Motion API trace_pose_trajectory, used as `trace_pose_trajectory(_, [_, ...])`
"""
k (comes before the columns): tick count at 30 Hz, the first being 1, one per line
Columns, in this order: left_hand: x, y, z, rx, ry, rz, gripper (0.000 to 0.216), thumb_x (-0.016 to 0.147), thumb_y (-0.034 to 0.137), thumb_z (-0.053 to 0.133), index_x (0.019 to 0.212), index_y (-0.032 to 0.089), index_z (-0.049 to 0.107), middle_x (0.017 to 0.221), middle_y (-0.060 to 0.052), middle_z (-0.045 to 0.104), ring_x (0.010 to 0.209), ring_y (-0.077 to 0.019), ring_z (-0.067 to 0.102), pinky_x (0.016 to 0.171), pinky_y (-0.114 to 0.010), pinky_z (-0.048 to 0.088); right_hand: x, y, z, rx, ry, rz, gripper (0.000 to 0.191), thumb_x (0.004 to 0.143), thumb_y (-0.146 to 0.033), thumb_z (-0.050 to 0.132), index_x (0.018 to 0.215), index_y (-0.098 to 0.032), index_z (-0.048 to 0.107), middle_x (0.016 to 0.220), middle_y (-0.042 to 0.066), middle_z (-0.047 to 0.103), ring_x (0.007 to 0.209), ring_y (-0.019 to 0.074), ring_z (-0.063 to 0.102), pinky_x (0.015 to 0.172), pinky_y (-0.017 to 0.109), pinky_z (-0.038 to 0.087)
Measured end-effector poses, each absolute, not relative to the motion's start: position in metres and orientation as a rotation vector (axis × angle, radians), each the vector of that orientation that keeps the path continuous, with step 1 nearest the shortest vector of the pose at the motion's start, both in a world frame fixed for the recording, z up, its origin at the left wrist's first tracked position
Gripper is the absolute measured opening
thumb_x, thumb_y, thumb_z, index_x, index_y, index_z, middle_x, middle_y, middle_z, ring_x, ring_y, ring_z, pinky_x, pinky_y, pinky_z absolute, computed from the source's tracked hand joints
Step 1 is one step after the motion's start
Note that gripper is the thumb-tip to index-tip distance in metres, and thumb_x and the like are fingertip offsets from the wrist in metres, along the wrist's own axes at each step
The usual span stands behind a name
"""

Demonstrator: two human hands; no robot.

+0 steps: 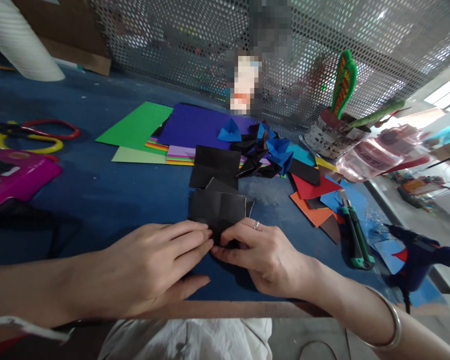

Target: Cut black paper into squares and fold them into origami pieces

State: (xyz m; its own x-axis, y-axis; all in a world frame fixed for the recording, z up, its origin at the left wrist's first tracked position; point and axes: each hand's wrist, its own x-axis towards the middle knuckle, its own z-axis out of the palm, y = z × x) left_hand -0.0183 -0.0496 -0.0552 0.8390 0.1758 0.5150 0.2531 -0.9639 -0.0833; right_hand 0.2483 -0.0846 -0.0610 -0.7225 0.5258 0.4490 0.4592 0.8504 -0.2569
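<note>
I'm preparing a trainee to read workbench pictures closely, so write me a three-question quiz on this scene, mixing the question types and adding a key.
1. Multiple choice: what colour is the paper that the left hand and the right hand are touching?
a) green
b) black
c) orange

2. True or false: the utility knife lies on the bench further to the right than the paper being handled.

3. Fill in the gap: a ring shows on a finger of the person's ____ hand.

Key: 1. b; 2. true; 3. right.
</note>
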Motion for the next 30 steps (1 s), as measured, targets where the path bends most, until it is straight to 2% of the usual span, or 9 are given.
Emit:
trace_pose_trajectory(4, [-0.02,-0.046,-0.054,-2.855,-0.342,-0.841,0.048,0.119,0.027,0.035,0.111,0.01,0.08,0.107,-0.009,0.087,0.103,-0.0226,0.082,0.083,-0.032,0.067,0.248,-0.085,-0.061,-0.723,-2.512,0.166,0.042,0.099,-0.003,0.046,0.122,-0.014,0.079,0.111,0.01,0.076,0.095,0.0176,0.068,0.078,0.026,0.061])
trace_pose_trajectory(11, [-0.023,-0.036,-0.053,-2.791,-0.356,-0.866,0.045,0.119,0.024,0.036,0.108,0.011,0.078,0.103,-0.006,0.088,0.097,-0.0202,0.084,0.081,-0.031,0.068,0.248,-0.086,-0.059,-0.726,-2.515,0.171,0.042,0.1,-0.002,0.046,0.122,-0.012,0.08,0.11,0.009,0.076,0.092,0.0179,0.067,0.074,0.026,0.059])
trace_pose_trajectory(17, [-0.029,-0.028,-0.059,-2.584,-0.411,-0.854,0.038,0.117,0.029,0.045,0.103,0.014,0.078,0.09,-0.003,0.086,0.081,-0.021,0.082,0.079,-0.033,0.069,0.248,-0.086,-0.06,-0.727,-2.521,0.178,0.041,0.101,-0.003,0.047,0.123,-0.012,0.08,0.11,0.01,0.076,0.092,0.0187,0.067,0.072,0.028,0.059])
trace_pose_trajectory(18, [-0.03,-0.027,-0.062,-2.59,-0.481,-0.838,0.035,0.116,0.03,0.047,0.107,0.014,0.077,0.096,-0.003,0.086,0.089,-0.0222,0.083,0.087,-0.035,0.069,0.248,-0.086,-0.06,-0.726,-2.523,0.179,0.041,0.1,-0.003,0.047,0.122,-0.012,0.08,0.109,0.01,0.076,0.091,0.0188,0.067,0.072,0.028,0.059])
trace_pose_trajectory(23, [-0.036,-0.022,-0.077,-2.588,-0.45,-0.819,0.038,0.116,0.034,0.047,0.111,0.01,0.076,0.096,-0.007,0.081,0.096,-0.025,0.078,0.103,-0.04,0.065,0.247,-0.086,-0.059,-0.734,-2.524,0.156,0.042,0.1,-0.003,0.045,0.122,-0.013,0.08,0.109,0.009,0.075,0.09,0.0185,0.067,0.07,0.028,0.059])
trace_pose_trajectory(27, [-0.038,-0.024,-0.074,-2.577,-0.438,-0.82,0.033,0.113,0.032,0.053,0.114,0.009,0.077,0.108,-0.011,0.082,0.108,-0.0304,0.076,0.101,-0.043,0.063,0.247,-0.087,-0.059,-0.743,-2.534,0.148,0.04,0.102,-0.005,0.046,0.122,-0.014,0.079,0.109,0.009,0.075,0.092,0.0186,0.068,0.07,0.028,0.059])
trace_pose_trajectory(30, [-0.035,-0.03,-0.064,-2.706,-0.346,-0.858,0.031,0.114,0.026,0.05,0.116,0.011,0.077,0.111,-0.009,0.084,0.107,-0.0256,0.077,0.095,-0.036,0.063,0.248,-0.087,-0.06,-0.753,-2.537,0.139,0.039,0.102,-0.006,0.048,0.123,-0.016,0.079,0.11,0.009,0.075,0.093,0.0187,0.068,0.071,0.028,0.059])
